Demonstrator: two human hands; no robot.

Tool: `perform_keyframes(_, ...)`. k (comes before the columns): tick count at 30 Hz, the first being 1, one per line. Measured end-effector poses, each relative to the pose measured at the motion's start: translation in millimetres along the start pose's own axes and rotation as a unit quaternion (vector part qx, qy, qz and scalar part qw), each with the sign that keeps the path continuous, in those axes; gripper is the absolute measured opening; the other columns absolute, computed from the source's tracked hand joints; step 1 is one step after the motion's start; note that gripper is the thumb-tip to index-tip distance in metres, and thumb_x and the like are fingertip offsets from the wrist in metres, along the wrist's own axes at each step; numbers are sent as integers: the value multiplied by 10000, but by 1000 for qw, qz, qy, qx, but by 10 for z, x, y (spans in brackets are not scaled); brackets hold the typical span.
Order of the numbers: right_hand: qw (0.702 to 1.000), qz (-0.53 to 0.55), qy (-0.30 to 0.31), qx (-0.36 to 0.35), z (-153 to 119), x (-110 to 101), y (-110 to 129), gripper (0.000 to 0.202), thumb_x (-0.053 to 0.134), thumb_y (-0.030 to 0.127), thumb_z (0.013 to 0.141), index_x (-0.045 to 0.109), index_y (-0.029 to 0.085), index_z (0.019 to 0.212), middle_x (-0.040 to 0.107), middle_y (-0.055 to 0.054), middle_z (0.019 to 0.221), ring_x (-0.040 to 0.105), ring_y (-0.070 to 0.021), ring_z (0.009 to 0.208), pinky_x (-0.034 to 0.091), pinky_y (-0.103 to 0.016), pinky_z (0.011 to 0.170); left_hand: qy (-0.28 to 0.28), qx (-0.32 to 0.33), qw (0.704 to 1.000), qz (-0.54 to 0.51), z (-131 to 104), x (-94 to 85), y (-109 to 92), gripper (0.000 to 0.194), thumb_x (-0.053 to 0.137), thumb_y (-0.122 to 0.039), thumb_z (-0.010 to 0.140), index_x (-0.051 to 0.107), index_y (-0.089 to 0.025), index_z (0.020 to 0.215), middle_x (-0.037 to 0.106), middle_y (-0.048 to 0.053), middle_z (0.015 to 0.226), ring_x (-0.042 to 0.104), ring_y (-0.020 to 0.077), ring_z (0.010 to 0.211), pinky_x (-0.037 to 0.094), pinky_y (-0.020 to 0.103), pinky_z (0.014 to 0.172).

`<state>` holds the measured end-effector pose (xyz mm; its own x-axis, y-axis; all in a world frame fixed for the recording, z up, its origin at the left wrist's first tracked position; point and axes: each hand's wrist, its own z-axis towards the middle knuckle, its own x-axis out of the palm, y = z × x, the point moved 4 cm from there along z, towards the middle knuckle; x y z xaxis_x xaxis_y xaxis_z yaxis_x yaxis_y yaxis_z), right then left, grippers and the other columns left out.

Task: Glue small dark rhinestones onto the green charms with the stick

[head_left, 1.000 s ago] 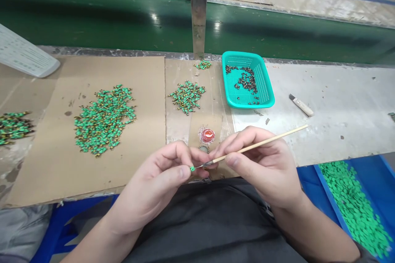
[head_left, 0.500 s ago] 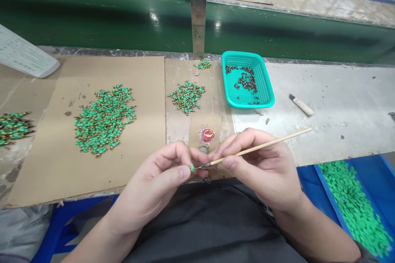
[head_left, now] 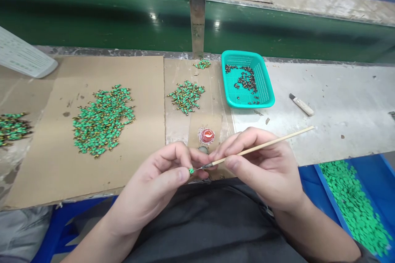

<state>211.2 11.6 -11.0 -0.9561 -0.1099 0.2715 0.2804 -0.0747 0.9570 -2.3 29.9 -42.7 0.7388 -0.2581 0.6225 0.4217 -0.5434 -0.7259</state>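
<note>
Between thumb and fingertip my left hand [head_left: 162, 174] pinches a small green piece [head_left: 191, 171]. My right hand [head_left: 262, 164] grips a thin wooden stick [head_left: 262, 146] with a fine metal needle-like tip, pen fashion. That tip points left and reaches the green piece or ends just beside it; I cannot tell which. Just beyond my fingers sits a cap of glossy red liquid [head_left: 207, 135], with a small round pale item [head_left: 203, 149] partly hidden by my hands.
Piles of small green-and-gold pieces [head_left: 103, 121] lie on cardboard [head_left: 145, 78]. A teal basket [head_left: 270, 100] holds small dark pieces. A pale-handled blade tool [head_left: 302, 104] lies at right. Below it, a blue tray [head_left: 375, 181] contains green discs. A metal post [head_left: 197, 16] stands behind.
The stick's tip has drawn back slightly to the right from the green piece, which has turned a little. Both hands otherwise keep their place.
</note>
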Motion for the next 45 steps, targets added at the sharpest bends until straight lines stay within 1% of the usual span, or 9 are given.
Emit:
perform_keyframes(3, 1000, -5, -1, 1, 1, -5, 5, 112, 948, 157, 1064, 900, 259, 1065, 952, -54, 1048, 923, -254, 988, 756, -405, 930, 0, 0, 1000, -3, -6, -4, 8, 231, 1064, -353, 952, 906, -217, 854, 945, 81, 1038, 862, 211, 917, 742, 282, 875)
perform_keyframes(7, 1000, -11, -2, 0, -5, -5, 9, 121, 943, 143, 1060, 898, 255, 1050, 947, -48, 1042, 924, -246, 991, 754, -386, 924, 10, -5, 1000, -4, -4, 9, 5, 200, 1051, -350, 967, 921, -228, 877, 947, 63, 1035, 862, 192, 922, 730, 252, 885)
perform_keyframes(13, 1000, -7, -5, 1, -24, 24, 15, 137, 949, 133, 1049, 898, 260, 1053, 939, -37, 1040, 922, -245, 976, 754, -399, 921, 8, 3, 1000, 8, 3, 13, -27, 211, 1067, -361, 945, 927, -217, 880, 927, 72, 1002, 854, 199, 898, 719, 245, 851)
perform_keyframes(17, 1000, -3, -1, 4, -18, 33, 34, 136, 939, 129, 1058, 901, 260, 1062, 944, -40, 1048, 926, -242, 990, 757, -393, 927, 7, 2, 1000, 12, -15, 13, -24, 207, 1059, -366, 951, 929, -222, 880, 916, 64, 981, 849, 199, 900, 719, 247, 857)
perform_keyframes(23, 1000, 8, -8, 7, 10, 32, 48, 141, 948, 118, 1042, 901, 251, 1044, 936, -46, 1015, 917, -228, 933, 762, -357, 849, 3, -1, 1000, 17, -25, 5, -12, 210, 1059, -380, 949, 929, -228, 884, 907, 53, 968, 842, 192, 907, 717, 236, 860)
perform_keyframes(29, 1000, 19, -7, 7, 17, 54, 50, 148, 939, 103, 1043, 899, 246, 1043, 940, -46, 1009, 919, -224, 929, 767, -360, 862, 2, 0, 1000, 14, -9, 8, -28, 205, 1057, -375, 949, 929, -231, 882, 914, 47, 971, 837, 191, 905, 716, 234, 856)
perform_keyframes(34, 1000, 1, -9, 13, 10, 47, 42, 122, 953, 145, 1045, 886, 245, 1025, 940, -59, 1014, 921, -241, 937, 773, -379, 866, 3, 1, 1000, 17, -3, 14, -32, 201, 1059, -363, 944, 926, -229, 874, 921, 53, 965, 837, 195, 894, 714, 239, 850)
perform_keyframes(42, 1000, -3, -8, 21, 15, 49, 40, 121, 956, 176, 1053, 871, 254, 1016, 945, -68, 1019, 928, -258, 921, 785, -403, 847, 1, -1, 1000, 14, -30, -26, -18, 189, 1042, -360, 962, 926, -233, 886, 932, 61, 1006, 841, 203, 912, 718, 254, 872)
perform_keyframes(45, 1000, -4, -7, 14, 18, 47, 39, 121, 954, 172, 1054, 870, 253, 1021, 942, -65, 1017, 923, -253, 917, 781, -402, 847, 2, -4, 1000, 15, -28, -27, -22, 185, 1037, -358, 972, 925, -231, 897, 941, 70, 1045, 848, 205, 930, 720, 262, 891)
